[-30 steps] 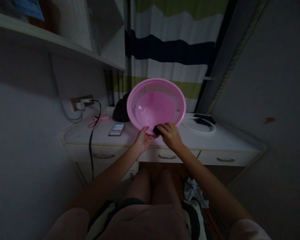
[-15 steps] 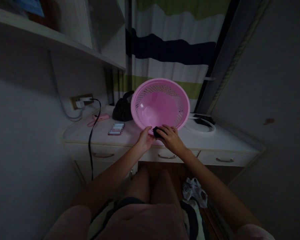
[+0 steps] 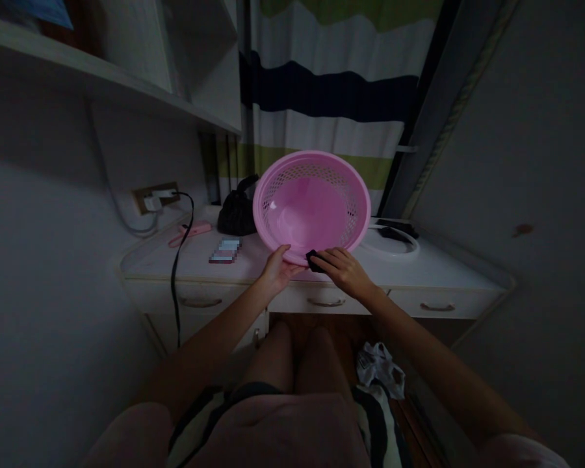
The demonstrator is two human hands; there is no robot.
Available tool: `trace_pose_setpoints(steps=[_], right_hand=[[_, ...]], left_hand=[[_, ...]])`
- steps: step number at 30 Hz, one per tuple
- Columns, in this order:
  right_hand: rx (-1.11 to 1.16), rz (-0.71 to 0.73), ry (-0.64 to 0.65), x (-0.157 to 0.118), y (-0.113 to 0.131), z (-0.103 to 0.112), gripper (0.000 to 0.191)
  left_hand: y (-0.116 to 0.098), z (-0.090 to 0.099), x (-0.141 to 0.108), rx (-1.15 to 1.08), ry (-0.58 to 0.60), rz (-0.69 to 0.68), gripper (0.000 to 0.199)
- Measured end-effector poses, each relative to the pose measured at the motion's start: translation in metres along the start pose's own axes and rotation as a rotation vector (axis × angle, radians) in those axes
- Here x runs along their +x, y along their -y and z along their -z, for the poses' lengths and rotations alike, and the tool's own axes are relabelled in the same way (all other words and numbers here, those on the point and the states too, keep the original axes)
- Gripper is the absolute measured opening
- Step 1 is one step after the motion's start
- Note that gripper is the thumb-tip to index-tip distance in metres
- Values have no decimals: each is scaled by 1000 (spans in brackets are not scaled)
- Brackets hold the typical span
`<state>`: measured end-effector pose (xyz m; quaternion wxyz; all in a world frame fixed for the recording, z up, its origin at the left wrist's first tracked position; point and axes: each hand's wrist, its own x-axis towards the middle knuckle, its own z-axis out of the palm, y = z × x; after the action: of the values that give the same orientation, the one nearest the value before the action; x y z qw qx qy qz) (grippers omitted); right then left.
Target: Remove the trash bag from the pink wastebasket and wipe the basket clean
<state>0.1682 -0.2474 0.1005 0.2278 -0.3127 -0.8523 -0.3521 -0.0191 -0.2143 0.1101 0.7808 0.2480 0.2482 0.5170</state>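
Note:
A pink plastic basket (image 3: 316,208) with latticed sides is tilted on the desk, its mouth facing me. My left hand (image 3: 277,270) grips the near rim, thumb over the edge and fingers beneath. Just to the right, my right hand (image 3: 344,268) is closed on a small black cloth (image 3: 314,261) and presses it against the same rim. Its fingers hide part of the cloth. Nothing shows inside the basket.
On the white desk (image 3: 214,273) are a black bag (image 3: 236,213), a blurred phone-like rectangle (image 3: 225,250), a pink strapped device (image 3: 195,229) and a white ring (image 3: 404,253). A black cord (image 3: 176,279) hangs over the front edge. A plastic bag (image 3: 380,367) lies below.
My right hand has slid a little to the right along the rim with the black cloth. The left hand keeps its grip on the basket, which has barely moved.

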Motion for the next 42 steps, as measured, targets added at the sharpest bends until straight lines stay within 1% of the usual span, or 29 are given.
trace_pose_setpoints(steps=[3,6,9,15,18,20,24,26,29,31,33,35,38,42], right_hand=[[21,0,-19,-14,-13,10,33],[48,-13,-53,-16,-14,10,30],[79,-89,-48,-5,-2,3,29],[106,-208,67,34,34,-12,25],[106,-208,64,42,39,-14,34],[109,-161,48,39,37,-14,39],[125,-101,32,18,22,-8,39],[141,-104,30,4,11,-3,39],[143,-138,9,-14,-3,5,38],[137,-160,-7,-21,-8,6,35],[143,-172,-13,-22,-7,4,34],[156,-178,-18,-17,0,-2,35],[182,-209,-25,1,21,-14,38],[184,-347,-46,30,51,-29,42]], left_hand=[[1,0,1,35,5,-13,20],[3,-2,1,49,-11,-19,20],[5,-5,-1,35,-19,-12,19],[4,-8,1,11,-93,-3,12],[2,-6,3,-7,-114,-2,11],[0,-4,3,-18,-109,7,11],[-2,1,1,-26,-52,32,17],[-1,3,0,-12,-22,27,21],[0,3,1,19,-14,17,26],[1,2,1,27,-26,10,26],[2,0,0,28,-31,-4,23],[3,-3,-1,30,-37,-11,19],[4,-5,-1,29,-60,-5,14],[3,-3,3,19,-112,14,15]])
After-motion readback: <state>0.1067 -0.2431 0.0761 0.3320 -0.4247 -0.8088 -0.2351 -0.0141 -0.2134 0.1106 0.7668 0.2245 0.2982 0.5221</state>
